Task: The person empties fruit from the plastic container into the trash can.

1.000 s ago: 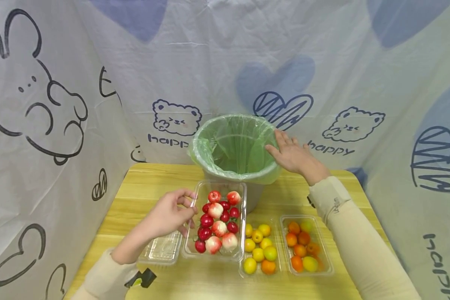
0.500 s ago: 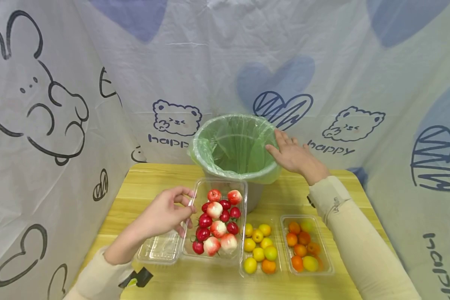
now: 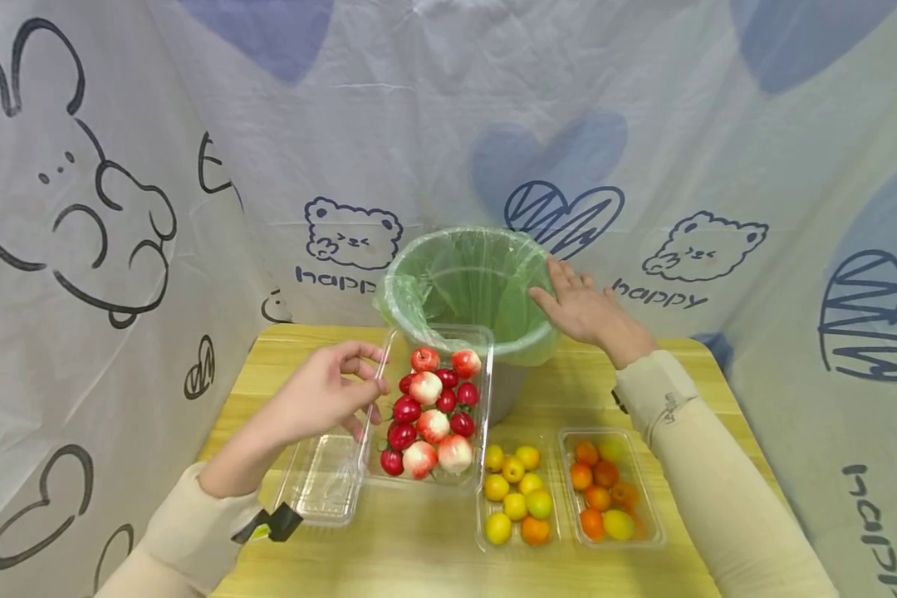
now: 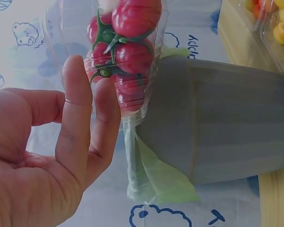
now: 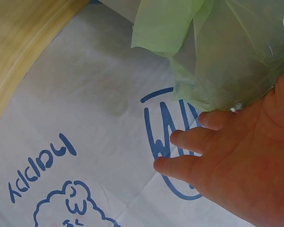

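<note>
By its left edge my left hand point(image 3: 317, 394) grips a clear plastic box point(image 3: 487, 399), fingers and thumb at the rim. Inside lie several dark red cherry tomatoes point(image 3: 402, 435) with green stems and several red-and-cream peach-like fruits point(image 3: 434, 425). The box hangs above the table, its far edge overlapping the near rim of a grey bin point(image 3: 504, 390) in the head view. A green bag point(image 3: 516, 291) lines the bin. On the bin's right rim rests my right hand point(image 3: 579, 307), fingers extended against the bag; the right wrist view shows these straight fingers point(image 5: 194, 141).
A clear plastic tray point(image 3: 321, 477) stands on the wooden table point(image 3: 411, 548) at the left. To the right are a box of mostly yellow fruit point(image 3: 514, 507) and a box of mostly orange fruit point(image 3: 598, 498). A printed curtain point(image 3: 433, 124) encloses the table.
My left hand has moved the fruit box up and away from me, towards the bin, uncovering more of the left tray. My right hand has stayed on the rim.
</note>
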Action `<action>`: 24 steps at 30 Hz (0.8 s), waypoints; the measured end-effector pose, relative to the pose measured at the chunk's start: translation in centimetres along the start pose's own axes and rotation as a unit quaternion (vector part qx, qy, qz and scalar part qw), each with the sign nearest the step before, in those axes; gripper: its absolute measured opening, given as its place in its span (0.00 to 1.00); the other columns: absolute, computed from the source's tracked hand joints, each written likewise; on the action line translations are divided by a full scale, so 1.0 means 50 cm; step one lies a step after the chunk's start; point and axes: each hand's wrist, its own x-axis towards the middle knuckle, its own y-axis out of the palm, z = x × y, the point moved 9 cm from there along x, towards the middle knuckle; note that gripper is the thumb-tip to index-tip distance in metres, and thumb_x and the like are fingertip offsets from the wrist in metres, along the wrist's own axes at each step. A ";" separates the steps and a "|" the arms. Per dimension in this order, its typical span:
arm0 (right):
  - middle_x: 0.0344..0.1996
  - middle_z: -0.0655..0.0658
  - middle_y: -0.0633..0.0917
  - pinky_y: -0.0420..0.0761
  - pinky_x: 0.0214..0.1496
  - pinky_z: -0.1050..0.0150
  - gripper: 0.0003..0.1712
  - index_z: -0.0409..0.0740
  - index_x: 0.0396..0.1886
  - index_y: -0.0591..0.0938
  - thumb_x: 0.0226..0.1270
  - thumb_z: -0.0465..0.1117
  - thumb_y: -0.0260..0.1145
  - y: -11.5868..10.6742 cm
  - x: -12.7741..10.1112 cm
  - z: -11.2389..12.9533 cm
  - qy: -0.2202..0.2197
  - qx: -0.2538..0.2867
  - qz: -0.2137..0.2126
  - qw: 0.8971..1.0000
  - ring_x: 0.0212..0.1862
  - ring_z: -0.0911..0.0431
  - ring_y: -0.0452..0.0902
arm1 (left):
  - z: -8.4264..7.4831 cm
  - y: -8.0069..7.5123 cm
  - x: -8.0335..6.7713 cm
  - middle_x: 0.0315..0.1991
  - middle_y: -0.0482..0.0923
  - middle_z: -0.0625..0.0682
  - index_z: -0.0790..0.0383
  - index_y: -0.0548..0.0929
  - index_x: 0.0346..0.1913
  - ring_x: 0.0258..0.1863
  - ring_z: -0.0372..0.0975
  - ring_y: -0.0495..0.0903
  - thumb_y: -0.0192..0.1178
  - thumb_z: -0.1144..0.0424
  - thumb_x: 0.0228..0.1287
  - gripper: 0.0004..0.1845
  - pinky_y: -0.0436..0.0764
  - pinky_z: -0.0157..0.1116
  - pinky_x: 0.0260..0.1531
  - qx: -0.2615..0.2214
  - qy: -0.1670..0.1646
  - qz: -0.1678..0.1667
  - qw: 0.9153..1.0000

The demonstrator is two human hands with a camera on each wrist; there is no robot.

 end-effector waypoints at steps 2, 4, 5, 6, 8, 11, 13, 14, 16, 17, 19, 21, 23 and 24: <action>0.86 0.37 0.36 0.33 0.80 0.22 0.50 0.48 0.86 0.29 0.80 0.74 0.24 -0.001 0.000 0.000 -0.001 0.000 -0.001 1.000 0.83 0.25 0.33 | -0.007 -0.001 0.004 0.45 0.82 0.64 0.77 0.71 0.66 0.29 0.46 0.87 0.57 0.76 0.68 0.24 0.91 0.44 0.23 -0.001 0.001 0.004 1.000; 0.86 0.37 0.36 0.33 0.81 0.22 0.50 0.48 0.86 0.29 0.80 0.73 0.25 -0.001 -0.001 0.001 -0.002 0.000 0.000 1.000 0.83 0.25 0.34 | -0.016 -0.002 0.007 0.45 0.82 0.63 0.77 0.71 0.66 0.29 0.46 0.87 0.56 0.76 0.68 0.24 0.91 0.45 0.23 -0.002 0.003 0.006 1.000; 0.86 0.37 0.36 0.34 0.80 0.22 0.50 0.48 0.86 0.28 0.80 0.73 0.24 -0.001 -0.001 0.002 -0.004 -0.002 0.000 1.000 0.83 0.25 0.34 | -0.021 -0.004 0.009 0.45 0.82 0.63 0.77 0.71 0.66 0.29 0.46 0.87 0.56 0.76 0.68 0.24 0.91 0.45 0.23 -0.001 0.006 0.005 1.000; 0.86 0.37 0.36 0.34 0.80 0.22 0.50 0.48 0.86 0.28 0.80 0.73 0.24 -0.001 -0.001 0.002 -0.004 -0.003 0.000 1.000 0.83 0.25 0.34 | -0.026 -0.006 0.012 0.45 0.82 0.63 0.77 0.70 0.66 0.29 0.45 0.87 0.56 0.76 0.68 0.24 0.91 0.45 0.23 0.000 0.008 0.003 1.000; 0.86 0.37 0.35 0.33 0.80 0.22 0.50 0.48 0.86 0.28 0.80 0.73 0.25 0.000 -0.001 0.001 -0.004 -0.004 0.001 1.000 0.83 0.25 0.33 | -0.036 -0.012 0.018 0.45 0.82 0.64 0.77 0.70 0.66 0.29 0.45 0.87 0.55 0.76 0.68 0.24 0.91 0.45 0.24 0.001 0.013 -0.003 1.000; 0.86 0.37 0.34 0.32 0.80 0.22 0.50 0.48 0.85 0.27 0.80 0.73 0.24 0.002 0.000 0.000 -0.002 -0.003 0.005 1.000 0.83 0.25 0.32 | -0.047 -0.022 0.028 0.44 0.83 0.64 0.77 0.70 0.66 0.30 0.46 0.87 0.55 0.76 0.68 0.24 0.91 0.45 0.24 0.005 0.016 -0.013 1.000; 0.86 0.37 0.34 0.32 0.80 0.22 0.50 0.49 0.85 0.27 0.80 0.73 0.24 0.003 0.000 -0.002 0.000 -0.001 0.006 1.000 0.83 0.25 0.32 | -0.051 -0.030 0.036 0.45 0.83 0.65 0.77 0.69 0.66 0.30 0.47 0.88 0.55 0.77 0.68 0.24 0.91 0.45 0.24 0.006 0.014 -0.020 1.000; 0.86 0.37 0.34 0.32 0.80 0.22 0.50 0.49 0.85 0.27 0.80 0.73 0.24 0.003 0.001 -0.002 0.001 -0.001 0.006 1.000 0.83 0.25 0.32 | -0.053 -0.034 0.041 0.45 0.83 0.65 0.77 0.69 0.66 0.30 0.47 0.88 0.54 0.76 0.68 0.24 0.92 0.45 0.25 0.007 0.012 -0.024 1.000; 0.86 0.37 0.34 0.32 0.80 0.22 0.50 0.49 0.85 0.27 0.80 0.73 0.24 0.003 0.002 -0.003 0.001 0.000 0.006 1.000 0.83 0.25 0.32 | -0.055 -0.041 0.049 0.45 0.83 0.66 0.77 0.69 0.66 0.29 0.47 0.88 0.54 0.76 0.69 0.24 0.92 0.45 0.25 0.008 0.010 -0.031 0.999; 0.86 0.37 0.34 0.32 0.80 0.22 0.50 0.50 0.85 0.27 0.80 0.73 0.24 0.003 0.002 -0.003 0.001 0.000 0.005 1.000 0.83 0.25 0.32 | -0.056 -0.045 0.054 0.46 0.83 0.67 0.77 0.69 0.67 0.29 0.47 0.88 0.55 0.76 0.69 0.24 0.92 0.45 0.25 0.008 0.009 -0.035 0.999; 0.86 0.37 0.35 0.32 0.80 0.22 0.50 0.49 0.85 0.27 0.80 0.73 0.24 0.003 0.003 -0.003 0.000 0.000 0.005 1.000 0.83 0.25 0.32 | -0.059 -0.051 0.065 0.46 0.83 0.68 0.77 0.68 0.67 0.28 0.45 0.88 0.55 0.75 0.70 0.24 0.92 0.44 0.26 0.009 0.009 -0.041 0.999; 0.86 0.38 0.34 0.32 0.80 0.22 0.50 0.49 0.85 0.27 0.80 0.73 0.24 0.002 0.003 -0.003 0.000 -0.001 0.005 1.000 0.83 0.25 0.32 | -0.063 -0.056 0.078 0.46 0.83 0.67 0.77 0.68 0.68 0.27 0.44 0.87 0.56 0.74 0.71 0.24 0.92 0.44 0.26 0.005 0.008 -0.049 0.999; 0.86 0.38 0.34 0.33 0.80 0.22 0.50 0.49 0.85 0.27 0.80 0.73 0.24 0.002 0.002 -0.002 -0.001 -0.003 0.004 1.000 0.83 0.25 0.32 | -0.067 -0.061 0.090 0.44 0.84 0.65 0.76 0.68 0.68 0.27 0.43 0.87 0.57 0.74 0.72 0.24 0.92 0.43 0.26 0.002 0.009 -0.056 0.998; 0.86 0.37 0.34 0.33 0.80 0.22 0.50 0.49 0.85 0.27 0.80 0.74 0.24 0.002 0.002 -0.002 -0.002 -0.004 0.004 1.000 0.83 0.25 0.32 | -0.070 -0.063 0.096 0.43 0.84 0.64 0.76 0.67 0.68 0.26 0.43 0.87 0.57 0.74 0.72 0.24 0.92 0.43 0.26 0.000 0.011 -0.059 0.998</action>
